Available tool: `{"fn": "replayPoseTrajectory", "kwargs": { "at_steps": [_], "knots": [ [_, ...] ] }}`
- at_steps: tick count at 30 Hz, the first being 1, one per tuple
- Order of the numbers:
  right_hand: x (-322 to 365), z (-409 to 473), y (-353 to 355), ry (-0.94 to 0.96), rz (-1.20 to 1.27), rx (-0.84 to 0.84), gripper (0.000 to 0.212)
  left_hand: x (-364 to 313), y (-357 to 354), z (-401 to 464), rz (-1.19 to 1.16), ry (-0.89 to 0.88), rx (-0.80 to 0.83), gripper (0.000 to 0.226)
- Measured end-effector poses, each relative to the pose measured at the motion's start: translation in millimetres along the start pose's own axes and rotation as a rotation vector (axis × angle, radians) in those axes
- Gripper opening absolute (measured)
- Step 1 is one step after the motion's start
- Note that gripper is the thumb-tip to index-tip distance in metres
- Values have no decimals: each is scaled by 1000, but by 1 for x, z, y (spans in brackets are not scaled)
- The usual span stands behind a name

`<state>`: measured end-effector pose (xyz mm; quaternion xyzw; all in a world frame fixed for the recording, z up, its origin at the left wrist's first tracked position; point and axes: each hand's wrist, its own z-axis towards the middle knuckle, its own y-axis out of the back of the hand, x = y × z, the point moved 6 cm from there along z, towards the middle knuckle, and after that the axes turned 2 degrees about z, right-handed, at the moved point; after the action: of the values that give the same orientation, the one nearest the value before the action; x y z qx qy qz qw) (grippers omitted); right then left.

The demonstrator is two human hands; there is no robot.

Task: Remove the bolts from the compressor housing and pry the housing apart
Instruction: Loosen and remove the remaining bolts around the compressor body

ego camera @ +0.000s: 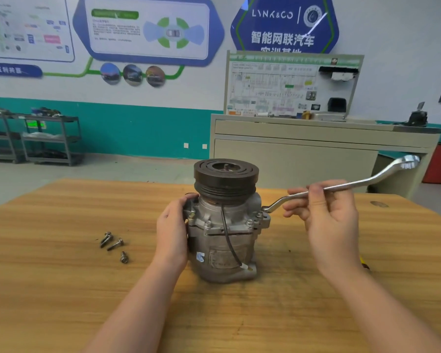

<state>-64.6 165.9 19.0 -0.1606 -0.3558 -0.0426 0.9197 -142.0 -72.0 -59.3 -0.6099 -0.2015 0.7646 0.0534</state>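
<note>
Steadying the compressor point(224, 235), left hand point(172, 234) grip curls round its side; right hand point(329, 220) pinches the wrench point(341, 187).

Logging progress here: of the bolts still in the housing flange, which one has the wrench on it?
The far-right flange bolt: the wrench ring sits over it; the two front bolts stand bare.

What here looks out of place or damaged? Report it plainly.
Nothing looks damaged or spilled. The compressor stands upright on the wooden table. The loose bolts lie scattered on the bare tabletop to its left rather than in a tray, so they could roll. The right hand holds the wrench.
</note>
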Motion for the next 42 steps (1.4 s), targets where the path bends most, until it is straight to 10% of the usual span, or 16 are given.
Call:
{"fn": "replayPoseTrajectory", "kwargs": {
  "at_steps": [16,25,31,35,42],
  "knots": [
    [9,-51,-50,749,-685,342,35,-6,6,-10,47,-89,-127,28],
    [-39,8,-7,-192,210,-422,20,1,7,-9,98,-4,-86,37],
    [-81,34,-15,-881,439,-205,30,0,5,-10,71,17,-87,29],
    [-46,40,-9,-643,528,-97,25,-2,4,-10,65,1,-82,35],
    [-3,3,-8,25,-73,29,11,-3,4,-11,52,11,-69,41]
  ]
}}
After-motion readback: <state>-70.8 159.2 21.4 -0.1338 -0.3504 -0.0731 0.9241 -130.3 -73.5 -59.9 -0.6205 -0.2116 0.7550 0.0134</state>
